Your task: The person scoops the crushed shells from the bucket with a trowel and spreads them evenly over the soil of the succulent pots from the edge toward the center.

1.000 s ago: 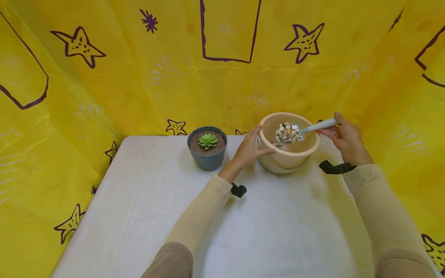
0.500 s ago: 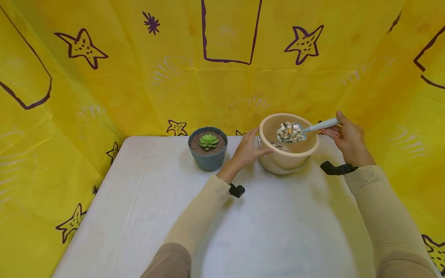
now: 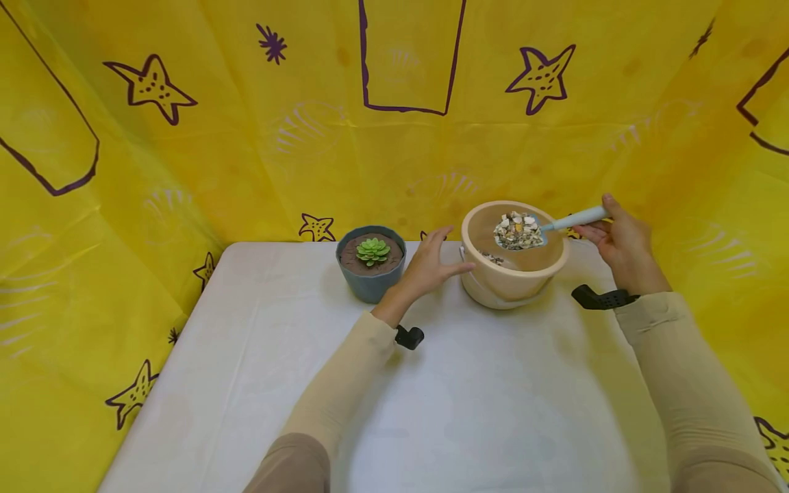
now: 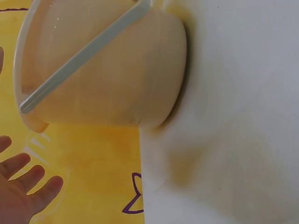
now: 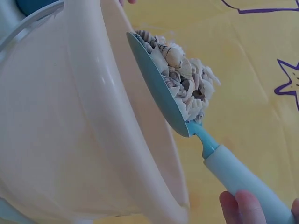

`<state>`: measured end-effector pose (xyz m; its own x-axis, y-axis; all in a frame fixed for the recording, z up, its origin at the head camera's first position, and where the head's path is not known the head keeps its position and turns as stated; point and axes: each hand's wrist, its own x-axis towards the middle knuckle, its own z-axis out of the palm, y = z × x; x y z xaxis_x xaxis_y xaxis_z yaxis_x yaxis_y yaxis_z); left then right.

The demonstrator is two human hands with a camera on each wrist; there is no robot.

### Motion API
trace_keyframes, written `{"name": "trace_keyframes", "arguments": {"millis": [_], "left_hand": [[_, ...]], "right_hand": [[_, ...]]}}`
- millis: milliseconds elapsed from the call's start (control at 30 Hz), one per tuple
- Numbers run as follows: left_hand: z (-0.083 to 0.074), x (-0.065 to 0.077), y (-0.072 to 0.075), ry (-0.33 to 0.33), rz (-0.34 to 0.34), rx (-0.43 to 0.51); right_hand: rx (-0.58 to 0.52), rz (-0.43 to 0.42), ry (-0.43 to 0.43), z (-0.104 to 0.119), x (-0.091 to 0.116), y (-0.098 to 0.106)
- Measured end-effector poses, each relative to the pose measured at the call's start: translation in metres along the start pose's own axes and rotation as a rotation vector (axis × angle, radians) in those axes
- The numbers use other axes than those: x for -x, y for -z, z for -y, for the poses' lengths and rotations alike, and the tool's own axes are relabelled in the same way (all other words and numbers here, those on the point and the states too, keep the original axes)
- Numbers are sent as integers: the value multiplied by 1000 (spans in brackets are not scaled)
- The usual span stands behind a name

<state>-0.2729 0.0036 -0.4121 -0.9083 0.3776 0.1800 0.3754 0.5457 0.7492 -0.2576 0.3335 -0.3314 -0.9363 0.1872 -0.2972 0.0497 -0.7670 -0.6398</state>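
My right hand (image 3: 625, 250) grips the pale blue handle of a small trowel (image 5: 247, 179), fingers and thumb on the handle. Its blade carries a heap of small seashells (image 5: 187, 81) and hangs over the mouth of a cream bucket (image 3: 511, 286). A few more shells (image 3: 492, 258) show inside the bucket. To the left of the bucket is my left hand (image 3: 425, 267), fingers spread and holding nothing, its thumb overlapping the bucket's side in the head view. The left wrist view shows its spread fingers (image 4: 44, 193) apart from the bucket's wall and grey handle.
A blue-grey pot (image 3: 370, 282) with a green succulent (image 3: 372, 251) stands left of the bucket, close behind my left wrist. Both stand near the far edge of a white-covered table (image 3: 481, 404). A yellow curtain (image 3: 234, 157) with starfish drawings surrounds the table.
My left hand has let go of the bucket's rim and drawn a little to the left, its fingers spreading. The shell-laden trowel stays over the bucket in my right hand.
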Motion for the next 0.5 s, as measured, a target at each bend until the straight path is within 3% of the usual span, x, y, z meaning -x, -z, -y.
{"name": "trace_keyframes", "arguments": {"millis": [267, 500], "left_hand": [[3, 8, 14, -23, 54, 26], [4, 15, 22, -52, 5, 21]], "right_hand": [[-12, 27, 13, 3, 2, -1], [8, 12, 22, 5, 3, -3]]}}
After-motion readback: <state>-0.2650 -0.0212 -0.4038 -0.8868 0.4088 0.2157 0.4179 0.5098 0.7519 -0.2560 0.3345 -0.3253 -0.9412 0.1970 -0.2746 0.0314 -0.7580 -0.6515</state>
